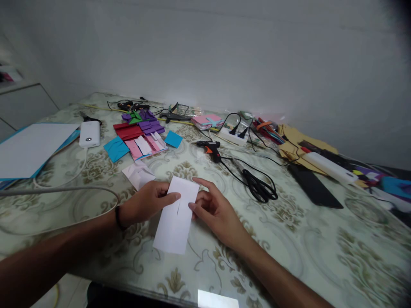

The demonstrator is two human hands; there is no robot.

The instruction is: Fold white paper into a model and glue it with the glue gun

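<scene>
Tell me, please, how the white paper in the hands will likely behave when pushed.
The white paper would probably be light and bend or crease easily, as it looks thin. It might gape at the dark line near its middle, if that is an open edge. Being flat, it seems unlikely to roll.
</scene>
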